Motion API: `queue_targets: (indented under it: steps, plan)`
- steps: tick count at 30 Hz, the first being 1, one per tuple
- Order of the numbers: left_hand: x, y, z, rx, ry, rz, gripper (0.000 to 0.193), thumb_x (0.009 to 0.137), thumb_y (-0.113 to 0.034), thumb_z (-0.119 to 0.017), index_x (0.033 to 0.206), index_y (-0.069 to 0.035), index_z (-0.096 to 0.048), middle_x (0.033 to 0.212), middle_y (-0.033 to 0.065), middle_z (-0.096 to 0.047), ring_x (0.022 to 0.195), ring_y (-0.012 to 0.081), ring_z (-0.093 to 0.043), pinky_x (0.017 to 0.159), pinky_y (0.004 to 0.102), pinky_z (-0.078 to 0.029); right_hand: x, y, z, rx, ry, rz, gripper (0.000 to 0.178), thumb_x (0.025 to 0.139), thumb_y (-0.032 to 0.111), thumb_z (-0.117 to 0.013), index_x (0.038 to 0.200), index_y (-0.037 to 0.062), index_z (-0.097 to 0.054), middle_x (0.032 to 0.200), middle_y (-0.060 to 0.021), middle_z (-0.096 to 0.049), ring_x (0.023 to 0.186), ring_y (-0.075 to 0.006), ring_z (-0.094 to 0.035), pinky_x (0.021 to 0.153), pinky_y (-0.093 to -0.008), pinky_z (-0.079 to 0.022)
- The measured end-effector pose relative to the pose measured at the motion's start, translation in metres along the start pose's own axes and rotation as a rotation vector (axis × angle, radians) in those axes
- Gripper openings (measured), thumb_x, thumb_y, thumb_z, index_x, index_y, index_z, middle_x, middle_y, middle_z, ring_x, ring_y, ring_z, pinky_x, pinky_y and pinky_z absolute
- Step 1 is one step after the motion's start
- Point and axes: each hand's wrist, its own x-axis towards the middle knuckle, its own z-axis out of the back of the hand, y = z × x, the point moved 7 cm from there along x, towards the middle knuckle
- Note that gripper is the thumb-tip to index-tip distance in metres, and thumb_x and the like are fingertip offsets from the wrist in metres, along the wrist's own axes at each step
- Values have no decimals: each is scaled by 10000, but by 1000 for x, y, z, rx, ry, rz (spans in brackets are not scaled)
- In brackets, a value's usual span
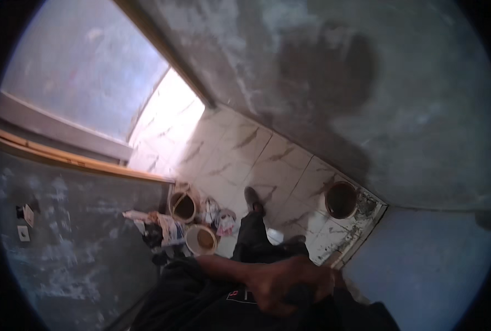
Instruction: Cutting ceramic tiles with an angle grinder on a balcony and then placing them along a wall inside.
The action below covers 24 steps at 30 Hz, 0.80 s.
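Observation:
Both hands are together in front of my dark shirt (pixel 201 303), low in the view. My left hand (pixel 275 284) reaches across from the left with its fingers curled down. Something dark (pixel 298 295) shows at its fingers; whether this is shirt cloth or a separate thing is too dim to tell. Close against it on the right is my right hand (pixel 324 281), mostly covered by the left, its fingers hidden. Below me, a dark shoe (pixel 252 197) stands on the marble-patterned tile floor (pixel 229 143).
On the left, a bucket (pixel 183 207), a second bucket (pixel 201 240) with brown contents and crumpled bags (pixel 171 229) stand by the grey wall (pixel 80 231). A dark-filled bucket (pixel 341 199) sits in the right corner near rubble (pixel 367 204). A bright doorway (pixel 168 121) opens at upper left.

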Motion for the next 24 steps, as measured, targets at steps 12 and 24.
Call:
queue_targets:
  steps: [12, 24]
  plan:
    - [-145, -218, 255, -281, -876, -322, 321, 714, -149, -602, 913, 97, -549, 890, 237, -613, 696, 277, -627, 589, 334, -497, -67, 488, -249, -407, 0, 99, 176, 906, 223, -488, 1040, 111, -509, 817, -39, -581, 710, -191, -576, 616, -315, -456]
    - [-246, -401, 483, 198, -1005, -706, 419, 701, -229, -594, 932, 113, -522, 825, 174, -634, 634, 229, -633, 507, 259, -466, 21, 752, -474, -1072, 80, 261, 357, 809, 150, -636, 1104, -44, -584, 992, -157, -659, 923, -236, -626, 784, -323, -467]
